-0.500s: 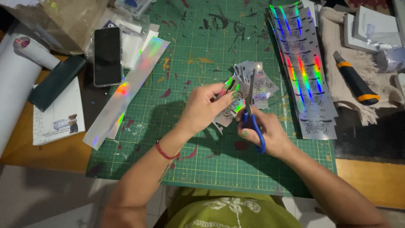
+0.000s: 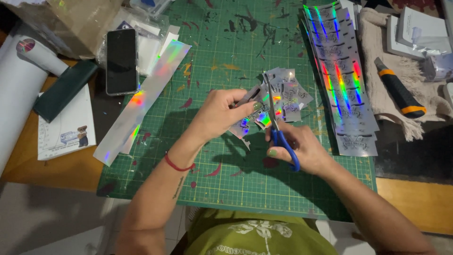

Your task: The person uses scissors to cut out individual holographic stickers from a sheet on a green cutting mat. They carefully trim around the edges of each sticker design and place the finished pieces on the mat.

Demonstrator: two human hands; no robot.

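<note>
My left hand point(image 2: 222, 113) pinches a small holographic sticker piece point(image 2: 252, 101) above the green cutting mat point(image 2: 212, 47). My right hand point(image 2: 302, 146) grips blue-handled scissors point(image 2: 283, 139) whose blades point up into that piece. Just beyond the hands lies a loose pile of cut holographic stickers point(image 2: 292, 92). A stack of uncut holographic sticker strips point(image 2: 342, 80) lies on the mat to the right.
A long holographic strip point(image 2: 141, 101) and a black phone point(image 2: 121, 60) lie left of the mat. Also on the left are a white roll point(image 2: 19, 94), a dark green case point(image 2: 63, 89) and a printed sheet point(image 2: 66, 127). A black-and-orange utility knife point(image 2: 398, 89) rests on beige cloth at the right.
The hands have stayed over the mat's middle, and the sticker piece sits slightly turned between the scissor blades. Nothing else has moved.
</note>
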